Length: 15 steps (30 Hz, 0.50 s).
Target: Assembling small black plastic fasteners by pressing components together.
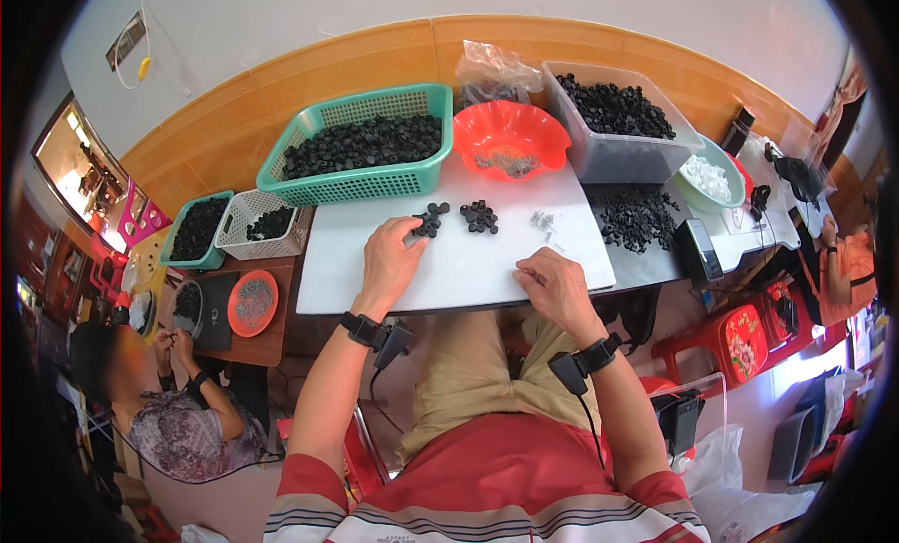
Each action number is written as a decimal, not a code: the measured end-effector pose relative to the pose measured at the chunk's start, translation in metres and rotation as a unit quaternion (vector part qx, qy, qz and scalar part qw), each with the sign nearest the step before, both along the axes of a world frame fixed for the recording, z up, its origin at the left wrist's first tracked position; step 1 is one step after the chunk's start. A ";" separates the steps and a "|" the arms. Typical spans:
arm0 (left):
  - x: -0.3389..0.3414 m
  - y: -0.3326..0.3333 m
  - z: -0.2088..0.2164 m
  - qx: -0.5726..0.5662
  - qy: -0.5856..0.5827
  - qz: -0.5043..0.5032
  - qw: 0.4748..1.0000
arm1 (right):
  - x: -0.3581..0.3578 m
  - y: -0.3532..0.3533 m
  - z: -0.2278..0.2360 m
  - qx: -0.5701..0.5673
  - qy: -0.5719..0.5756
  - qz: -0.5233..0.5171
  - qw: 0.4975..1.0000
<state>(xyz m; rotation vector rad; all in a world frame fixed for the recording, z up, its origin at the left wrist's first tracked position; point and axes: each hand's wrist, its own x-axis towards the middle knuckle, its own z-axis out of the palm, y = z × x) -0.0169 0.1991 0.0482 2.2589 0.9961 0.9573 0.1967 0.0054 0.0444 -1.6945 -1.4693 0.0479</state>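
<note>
While, head view, the left hand (388,262) reaches a loose cluster of small round black pieces (431,215) on the white tabletop (459,276), its fingers (406,225) bend at the near edge; cannot tell if gripping. Right hand (560,286) near front edge, fingers curled inward, contents hidden. Second black cluster (480,217) just beside first; pale slender pieces (542,223) farther right. Behind: green basket (365,184), scalloped red bowl (510,126).

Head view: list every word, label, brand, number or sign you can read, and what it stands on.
Red striped shirt: small print at the picture's lower edge, cut off and too small to read.
Black box at right: too small to tell whether it bears print.
Small black pieces on the white board: none visible.
</note>
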 end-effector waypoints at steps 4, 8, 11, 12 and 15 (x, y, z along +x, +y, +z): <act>0.004 0.004 -0.006 0.035 0.005 0.001 0.999 | 0.000 -0.001 -0.002 0.014 0.008 0.006 1.000; 0.009 0.001 -0.001 0.026 0.011 0.015 0.999 | 0.001 -0.002 -0.002 0.004 0.004 0.002 1.000; 0.009 0.002 0.000 0.011 0.016 0.023 1.000 | 0.000 -0.001 -0.002 0.011 0.001 0.007 1.000; 0.008 0.002 0.001 0.011 0.018 0.022 1.000 | 0.001 -0.001 -0.002 0.012 0.002 0.007 1.000; 0.007 0.002 0.003 -0.021 0.036 0.007 0.999 | 0.001 0.000 -0.004 0.018 0.004 0.008 1.000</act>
